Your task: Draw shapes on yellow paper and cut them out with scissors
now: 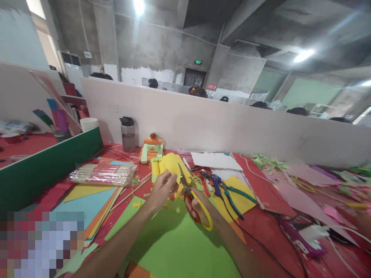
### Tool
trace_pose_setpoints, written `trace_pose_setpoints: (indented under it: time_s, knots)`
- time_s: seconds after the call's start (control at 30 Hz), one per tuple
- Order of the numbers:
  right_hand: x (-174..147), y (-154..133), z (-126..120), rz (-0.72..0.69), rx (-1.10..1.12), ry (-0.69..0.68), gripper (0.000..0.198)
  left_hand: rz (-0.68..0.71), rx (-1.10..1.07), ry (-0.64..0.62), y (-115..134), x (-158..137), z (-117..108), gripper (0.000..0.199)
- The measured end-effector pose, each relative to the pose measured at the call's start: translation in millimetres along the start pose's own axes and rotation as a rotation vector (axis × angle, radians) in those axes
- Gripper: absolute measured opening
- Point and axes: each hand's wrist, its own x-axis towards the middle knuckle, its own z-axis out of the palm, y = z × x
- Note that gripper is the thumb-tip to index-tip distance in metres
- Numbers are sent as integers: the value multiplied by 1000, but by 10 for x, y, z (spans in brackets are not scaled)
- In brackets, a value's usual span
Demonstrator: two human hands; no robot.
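Yellow paper [171, 164], curled and stiff, sits pinched in the left hand [162, 189]. Beside it, the right hand [199, 210] grips yellow-and-red-handled scissors [193, 199], blades parted at its edge.

Bright ceiling lamps [303, 55] glare at one and twelve o'clock, streaking the grey ceiling [261, 27]. Light falls evenly on the red table [261, 216]; soft shadows lie under the forearms on the green paper [179, 247]. Edges bend with wide-angle distortion. The three o'clock side smears with blur; a pixelated block [42, 243] sits at eight o'clock.
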Motion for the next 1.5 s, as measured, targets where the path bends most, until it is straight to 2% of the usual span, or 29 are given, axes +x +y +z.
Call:
trace_pose_setpoints:
  time_s: [0.33,0.5,0.63,0.83,0.9,1.0,1.17,1.3,1.4,1.5]
  knots:
    - [30,45,-14,52,26,50,72,15,48,-6,54,-11,-3,38]
    - [-7,-91,10,56,31,14,68,40,8,65,74,-12,10,37]
    - [-71,-256,-14,94,21,-44,57,27,-30,171,100,5,-24,38]
    - [-268,-467,-220,213,51,-204,56,35,-110,271,97,78,-120,37]
    - [-335,-488,-304,234,85,-234,61,46,-124,275,82,92,-141,35]
    - [-386,-462,-408,166,84,-270,71,48,-122,220,78,90,-151,33]
    - [-375,-296,-531,56,126,-110,87,8,-259,65,145,64,-139,36]
    - [-346,-191,-577,-49,235,15,89,-103,-423,10,229,14,-166,41]
    - [-275,-188,-571,-140,235,161,81,-163,-370,-32,267,-25,-201,39]
    - [-150,-157,-561,-155,156,313,67,-153,-231,-144,259,-25,-207,37]
